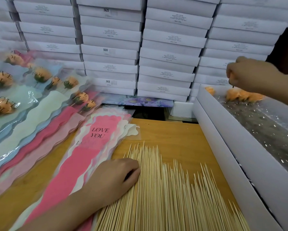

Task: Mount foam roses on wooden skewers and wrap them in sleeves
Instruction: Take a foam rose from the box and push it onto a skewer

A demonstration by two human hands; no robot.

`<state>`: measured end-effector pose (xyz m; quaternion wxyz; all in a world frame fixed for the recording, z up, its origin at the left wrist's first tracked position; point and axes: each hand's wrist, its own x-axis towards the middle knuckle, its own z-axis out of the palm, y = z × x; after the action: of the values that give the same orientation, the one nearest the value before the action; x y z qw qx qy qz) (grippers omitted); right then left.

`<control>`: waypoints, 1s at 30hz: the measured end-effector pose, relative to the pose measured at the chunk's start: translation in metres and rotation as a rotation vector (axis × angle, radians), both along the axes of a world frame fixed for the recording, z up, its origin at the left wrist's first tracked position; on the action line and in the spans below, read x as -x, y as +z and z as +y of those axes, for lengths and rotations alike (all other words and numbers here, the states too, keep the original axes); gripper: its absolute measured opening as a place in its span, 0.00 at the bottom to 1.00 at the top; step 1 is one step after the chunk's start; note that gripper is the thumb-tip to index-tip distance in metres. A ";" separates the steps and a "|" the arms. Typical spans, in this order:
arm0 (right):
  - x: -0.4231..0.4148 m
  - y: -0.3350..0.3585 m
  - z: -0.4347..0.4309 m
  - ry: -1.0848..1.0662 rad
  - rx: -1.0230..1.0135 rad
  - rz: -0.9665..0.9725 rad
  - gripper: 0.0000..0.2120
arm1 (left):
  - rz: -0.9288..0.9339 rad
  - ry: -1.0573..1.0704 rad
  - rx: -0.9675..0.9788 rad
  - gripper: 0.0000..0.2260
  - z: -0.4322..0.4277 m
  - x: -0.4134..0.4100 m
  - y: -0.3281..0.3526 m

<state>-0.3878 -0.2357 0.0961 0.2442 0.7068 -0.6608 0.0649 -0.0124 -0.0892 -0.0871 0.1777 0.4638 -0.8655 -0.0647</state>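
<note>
Skewers (165,189): one loose pile at 6 o'clock on the table (173,134), too many to count; long axes run 6-to-12, tips toward 12. Left hand (113,177): fingers curled onto the pile's 9 o'clock edge; whether it grasps a skewer cannot be told. Right hand (250,75), at 2 o'clock: pinches one dark stem (231,83) above three orange roses (233,95) in the white box (223,130).

At about 8 o'clock from the middle, we read "LOVE YOU" in dark capitals on the top pink sleeve (100,124). Toward 9 o'clock, the wrapped sleeves (1,77) carried lettering turned upside down, of which we could read "LOVE". Near 12 o'clock, "SGS" stood on three ends of the stacked white boxes (110,52). Their other fine print was too small for us to read.
</note>
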 end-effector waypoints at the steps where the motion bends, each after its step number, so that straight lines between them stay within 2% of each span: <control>1: -0.006 0.006 0.010 0.029 -0.002 -0.027 0.04 | 0.001 -0.001 -0.001 0.13 0.000 0.000 0.000; 10: -0.093 0.018 0.142 0.301 -0.057 -0.172 0.05 | 0.024 0.005 -0.002 0.14 0.002 0.001 0.003; 15: -0.144 -0.014 0.205 0.399 -0.228 -0.268 0.11 | 0.098 0.037 -0.024 0.15 0.002 0.002 0.004; 18: -0.159 -0.043 0.208 0.476 -0.278 -0.341 0.07 | 0.156 0.053 -0.039 0.17 0.002 0.001 0.005; 22: -0.174 -0.086 0.188 0.514 -0.227 -0.470 0.08 | 0.252 0.064 -0.028 0.16 0.002 0.001 0.005; 26: -0.183 -0.126 0.169 0.569 -0.098 -0.650 0.08 | 0.461 0.067 0.027 0.05 0.002 0.000 0.006; 27: -0.184 -0.133 0.166 0.584 -0.078 -0.694 0.08 | 0.514 0.064 0.018 0.06 0.002 0.000 0.007; 30: -0.185 -0.153 0.159 0.672 -0.041 -0.742 0.09 | 0.581 -0.005 -0.028 0.19 -0.001 -0.001 0.005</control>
<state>-0.2026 -0.0763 -0.0567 -0.0557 0.8144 -0.4401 0.3742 -0.0113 -0.0903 -0.0822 0.4115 0.4260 -0.7787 -0.2071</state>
